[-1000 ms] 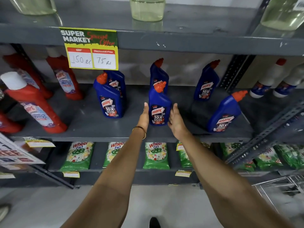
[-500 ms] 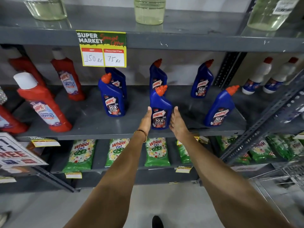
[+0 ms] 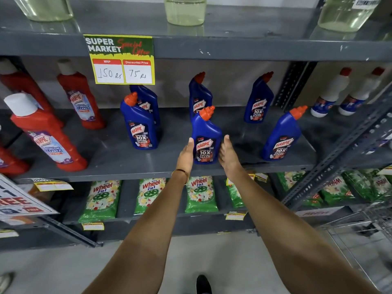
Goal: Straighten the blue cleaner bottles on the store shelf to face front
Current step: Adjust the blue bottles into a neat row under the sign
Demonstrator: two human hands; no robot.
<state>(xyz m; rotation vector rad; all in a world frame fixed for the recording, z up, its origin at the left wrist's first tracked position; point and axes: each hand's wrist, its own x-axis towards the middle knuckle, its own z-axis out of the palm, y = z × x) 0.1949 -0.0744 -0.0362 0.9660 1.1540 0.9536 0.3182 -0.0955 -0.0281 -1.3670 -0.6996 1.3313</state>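
Both forearms reach up and forward from the lower frame to the middle shelf (image 3: 131, 166). The left hand (image 3: 186, 154), a thin bangle (image 3: 180, 172) at its wrist, lies flat against the left side of the centre blue Harpic bottle (image 3: 205, 141), fingers straight and pointing upward. The right hand (image 3: 228, 154) presses the bottle's right side in the same flat pose, so the bottle is clasped between two open palms. This bottle stands upright close to the shelf's front edge, long axis vertical, label turned to the front, and its orange cap (image 3: 206, 113) angled up toward the right. Further blue bottles: two toward the left (image 3: 140, 126), one directly behind (image 3: 199, 96), one at the rear right (image 3: 257, 102), one at the front right (image 3: 281, 136), leaning rightward. A price sign (image 3: 121, 59) hangs from the upper shelf's front edge. Red Harpic bottles (image 3: 46, 132) occupy the shelf's left end.
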